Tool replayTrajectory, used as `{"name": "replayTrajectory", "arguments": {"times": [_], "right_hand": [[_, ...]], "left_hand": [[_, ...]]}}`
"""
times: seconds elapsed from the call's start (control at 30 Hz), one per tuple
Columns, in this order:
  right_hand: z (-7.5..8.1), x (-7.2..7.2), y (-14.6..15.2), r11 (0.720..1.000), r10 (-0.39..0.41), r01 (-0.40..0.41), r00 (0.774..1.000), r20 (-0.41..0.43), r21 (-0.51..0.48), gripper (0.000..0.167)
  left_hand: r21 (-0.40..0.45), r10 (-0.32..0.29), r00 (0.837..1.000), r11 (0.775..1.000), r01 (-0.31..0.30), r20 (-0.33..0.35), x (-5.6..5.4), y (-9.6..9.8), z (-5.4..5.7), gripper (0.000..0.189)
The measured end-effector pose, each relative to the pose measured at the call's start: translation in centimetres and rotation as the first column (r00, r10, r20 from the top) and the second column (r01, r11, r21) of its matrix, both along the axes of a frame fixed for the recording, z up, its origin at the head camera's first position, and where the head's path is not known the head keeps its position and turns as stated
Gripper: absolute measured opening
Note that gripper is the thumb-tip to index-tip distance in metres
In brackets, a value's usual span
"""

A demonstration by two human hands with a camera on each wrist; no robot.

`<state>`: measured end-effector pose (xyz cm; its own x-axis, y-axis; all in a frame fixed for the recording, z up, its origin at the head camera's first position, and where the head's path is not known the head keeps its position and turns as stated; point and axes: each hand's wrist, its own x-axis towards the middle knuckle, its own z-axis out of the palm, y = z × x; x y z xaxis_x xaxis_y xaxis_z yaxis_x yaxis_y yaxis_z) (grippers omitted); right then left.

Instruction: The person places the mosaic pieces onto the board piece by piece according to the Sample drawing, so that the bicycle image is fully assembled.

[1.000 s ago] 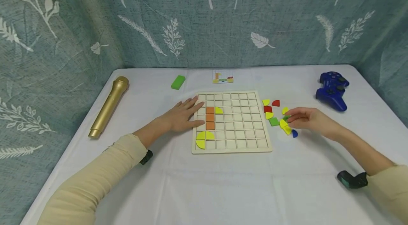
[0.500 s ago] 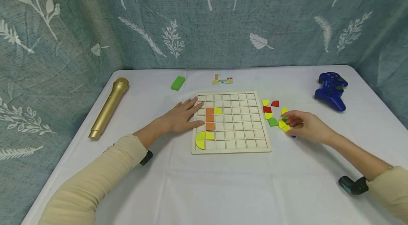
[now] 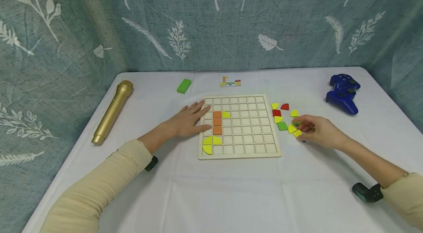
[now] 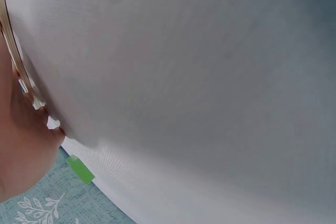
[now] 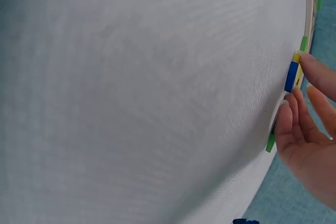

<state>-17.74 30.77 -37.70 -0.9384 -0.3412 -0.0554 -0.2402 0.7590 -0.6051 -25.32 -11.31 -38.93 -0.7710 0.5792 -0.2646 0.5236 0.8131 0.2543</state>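
My left hand (image 3: 189, 122) lies with fingers spread on the left edge of a wooden grid board (image 3: 250, 130). Orange squares (image 3: 217, 123) stand in a column on it, with yellow quarter-circles (image 3: 208, 148) at lower left and one more at the column's top right. Right of the board, my right hand (image 3: 322, 133) reaches over loose pieces, its thumb tip at a yellow piece (image 3: 297, 133). In the right wrist view, a blue piece (image 5: 291, 77) sits just below the thumb; the hand mostly covers it in the head view. A green piece (image 5: 270, 143) shows beside the other fingertips.
Loose red (image 3: 277, 113), yellow and green (image 3: 282, 126) pieces lie near the board's right edge. Behind it are a pattern card (image 3: 230, 79) and a green block (image 3: 184, 86). A gold microphone (image 3: 113, 112) lies left, a blue game controller (image 3: 343, 93) right.
My right hand has moved slightly down and left over the loose pieces, and its thumb now covers most of the blue piece. My left hand stays put.
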Motion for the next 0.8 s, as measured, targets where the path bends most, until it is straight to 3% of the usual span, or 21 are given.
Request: {"name": "replayTrajectory", "arguments": {"times": [0.47,0.8], "right_hand": [[0.14,0.0,-0.21,1.0,-0.022,0.022,0.999,0.04,-0.016,0.045],[0.3,-0.24,-0.17,0.995,-0.072,0.074,0.997,-0.027,0.064,0.027]], "left_hand": [[0.002,0.001,1.0,1.0,-0.001,-0.002,-0.01,-0.04,-0.16,0.079],[-0.003,0.003,1.0,1.0,-0.003,-0.004,-0.11,-0.03,-0.24,0.079]]}}
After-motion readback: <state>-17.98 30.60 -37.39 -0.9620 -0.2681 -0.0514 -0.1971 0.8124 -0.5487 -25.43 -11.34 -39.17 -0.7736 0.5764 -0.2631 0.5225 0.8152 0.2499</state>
